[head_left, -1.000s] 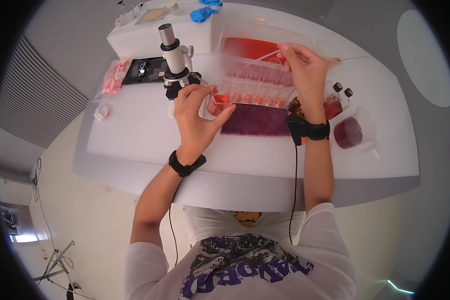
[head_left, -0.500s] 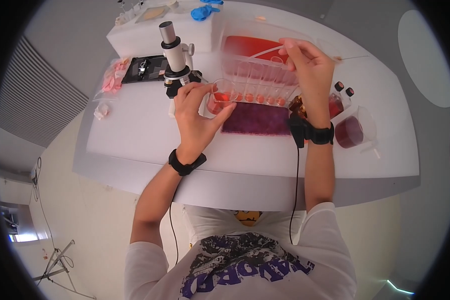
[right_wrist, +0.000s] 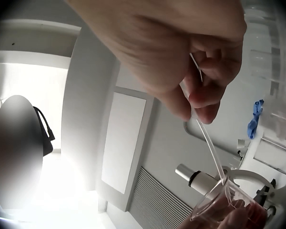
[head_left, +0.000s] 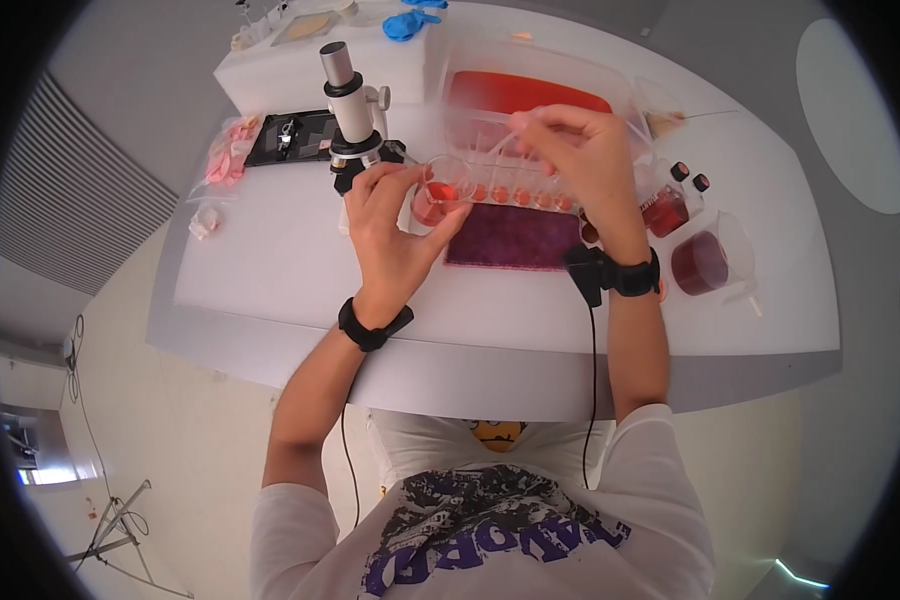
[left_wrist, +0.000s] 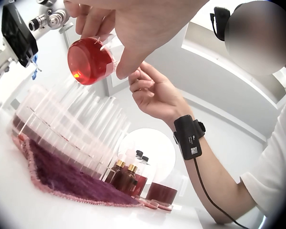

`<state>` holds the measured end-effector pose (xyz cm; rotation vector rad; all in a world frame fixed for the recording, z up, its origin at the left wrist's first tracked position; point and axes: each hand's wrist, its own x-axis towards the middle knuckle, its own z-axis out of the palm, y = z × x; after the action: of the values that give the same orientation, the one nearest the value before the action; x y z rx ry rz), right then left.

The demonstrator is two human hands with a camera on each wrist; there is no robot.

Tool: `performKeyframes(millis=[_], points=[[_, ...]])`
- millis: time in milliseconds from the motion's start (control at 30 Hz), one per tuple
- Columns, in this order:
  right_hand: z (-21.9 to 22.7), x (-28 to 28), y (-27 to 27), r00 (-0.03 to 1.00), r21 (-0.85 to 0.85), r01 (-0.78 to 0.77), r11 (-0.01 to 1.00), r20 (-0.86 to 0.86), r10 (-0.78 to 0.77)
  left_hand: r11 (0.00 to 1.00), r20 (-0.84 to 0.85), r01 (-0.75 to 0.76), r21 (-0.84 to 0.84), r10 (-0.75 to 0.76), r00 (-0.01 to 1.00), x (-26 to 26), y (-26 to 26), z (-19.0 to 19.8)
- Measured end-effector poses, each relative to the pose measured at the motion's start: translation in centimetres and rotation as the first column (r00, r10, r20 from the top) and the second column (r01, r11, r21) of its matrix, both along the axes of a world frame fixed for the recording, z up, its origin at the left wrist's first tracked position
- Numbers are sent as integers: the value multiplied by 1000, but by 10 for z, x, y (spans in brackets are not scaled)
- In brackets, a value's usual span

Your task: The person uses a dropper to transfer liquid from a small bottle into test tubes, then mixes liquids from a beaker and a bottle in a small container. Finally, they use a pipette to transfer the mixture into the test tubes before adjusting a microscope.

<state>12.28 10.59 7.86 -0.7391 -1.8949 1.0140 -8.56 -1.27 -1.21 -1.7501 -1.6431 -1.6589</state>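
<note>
My left hand [head_left: 388, 222] grips a small clear beaker [head_left: 437, 207] of red liquid by its sides, held up above the table; the left wrist view shows the beaker's red base [left_wrist: 88, 62]. My right hand [head_left: 588, 172] pinches a thin clear dropper [right_wrist: 209, 142] between thumb and fingers. In the right wrist view the dropper's lower end reaches into the beaker's mouth [right_wrist: 211, 196]. Just beyond and right of the beaker stands a row of clear tubes [left_wrist: 93, 117] in a rack, with red at their bottoms in the head view. A purple cloth [head_left: 510, 238] lies in front of them.
A microscope [head_left: 352, 110] stands left of the beaker, beside a black tray [head_left: 270, 140]. Behind the tubes is a clear bin [head_left: 530, 92] with red contents. To the right are dark-capped bottles [head_left: 667, 212], brown bottles [left_wrist: 125, 179] and a beaker of dark red liquid [head_left: 700, 265].
My right hand has moved left and down with the dropper, from above the tubes toward the small beaker. My left hand and its beaker have barely moved.
</note>
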Motion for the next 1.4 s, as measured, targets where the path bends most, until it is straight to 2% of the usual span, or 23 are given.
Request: performKeyframes(millis=[67,200,267,300,367,500,567,767,1200,1300,1400], points=[[4,4,3,980,-207,87,974,-158,-121,1000,2,1,-7,-1,1000,-1,0,-1],[10,18,13,947,-298,73,952,-278,-159,1000,19,2,-11,-1,1000,-1,-1,1],[8,28,25,916,-330,158,931,-303,-263,1000,18,4,-11,-4,1000,-1,0,0],[8,31,26,916,-329,160,931,-302,-264,1000,16,5,-13,-4,1000,-1,0,0],[9,36,29,896,-197,250,948,-324,-304,1000,15,8,-14,-8,1000,-1,0,0],[0,37,36,898,-112,304,946,-297,-324,999,20,22,-26,-21,1000,0,1,-1],[0,34,34,903,-47,365,930,-226,-366,999,12,22,-27,-22,1000,0,1,-3],[1,34,32,914,61,389,919,-149,-377,999,-4,30,-27,-30,1000,-1,1,-3],[9,31,20,919,136,395,909,-67,-389,999,-6,30,-17,-30,1000,-1,1,-3],[9,30,20,909,185,416,891,-72,-409,999,-3,24,-27,-24,1000,-1,1,-2],[14,29,14,909,196,410,891,-169,-381,999,7,20,-37,-20,1000,-1,0,-2]])
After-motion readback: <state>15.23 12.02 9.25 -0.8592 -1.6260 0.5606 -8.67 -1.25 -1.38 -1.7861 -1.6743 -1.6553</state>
